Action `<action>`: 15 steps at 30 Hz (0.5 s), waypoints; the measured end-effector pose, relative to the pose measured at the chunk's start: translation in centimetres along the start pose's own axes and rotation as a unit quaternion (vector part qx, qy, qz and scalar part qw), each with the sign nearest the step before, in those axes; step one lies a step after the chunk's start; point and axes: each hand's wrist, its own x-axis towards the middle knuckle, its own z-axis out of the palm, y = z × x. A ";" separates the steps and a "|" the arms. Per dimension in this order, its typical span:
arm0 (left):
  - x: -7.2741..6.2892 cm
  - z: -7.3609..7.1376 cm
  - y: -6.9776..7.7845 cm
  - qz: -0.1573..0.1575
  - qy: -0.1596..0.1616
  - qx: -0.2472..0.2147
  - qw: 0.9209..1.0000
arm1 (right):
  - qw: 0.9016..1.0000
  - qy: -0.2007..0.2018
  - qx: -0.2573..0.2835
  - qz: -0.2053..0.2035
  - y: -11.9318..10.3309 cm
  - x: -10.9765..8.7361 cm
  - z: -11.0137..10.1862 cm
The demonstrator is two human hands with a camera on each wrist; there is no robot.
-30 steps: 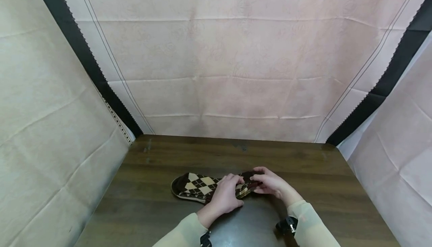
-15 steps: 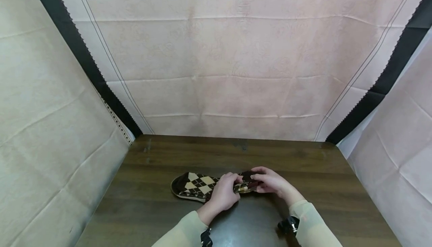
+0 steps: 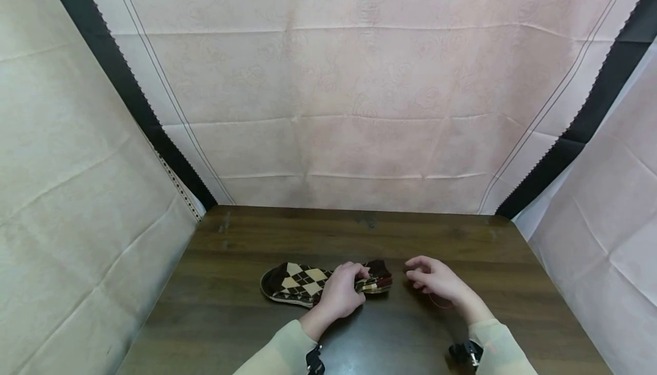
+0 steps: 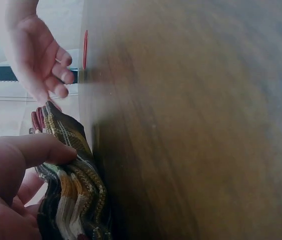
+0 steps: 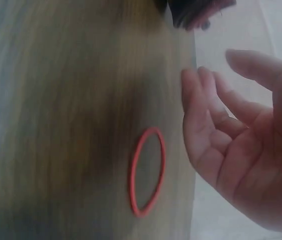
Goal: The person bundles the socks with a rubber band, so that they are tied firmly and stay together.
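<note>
A stack of brown and cream argyle socks lies across the wooden table. My left hand grips the socks near their right end, its fingers over the top and the thumb at the near edge. In the left wrist view the layered sock edges show between the thumb and fingers. To the right, my right hand is apart from the socks, fingers loosely bent with nothing in them. A red rubber band lies on the table just beneath that hand, partly hidden by it in the head view.
The brown wooden table reaches back to a pale fabric wall. Similar fabric panels stand at left and right, with black strips along the corners.
My right hand has let go of the socks' right end and moved away to the right. The red rubber band now shows beneath it. My left hand stays on the socks.
</note>
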 end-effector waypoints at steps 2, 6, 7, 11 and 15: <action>0.0 0.0 0.0 -0.001 0.001 -0.004 1.000 | 0.999 0.016 -0.040 -0.008 0.3 -0.6 -0.5; 0.1 0.1 -0.1 -0.002 0.002 -0.011 1.000 | 0.994 0.041 -0.101 -0.012 0.8 -1.7 -1.2; 0.1 0.1 -0.1 -0.002 0.001 -0.012 1.000 | 0.993 0.044 -0.113 -0.011 1.0 -2.0 -1.4; 0.0 0.0 -0.2 -0.003 0.001 -0.014 1.000 | 0.989 0.039 -0.144 -0.012 1.7 -2.8 -1.8; 0.2 -0.2 -0.2 -0.008 0.001 -0.011 1.000 | 0.988 0.030 -0.153 -0.017 2.4 -3.0 -2.3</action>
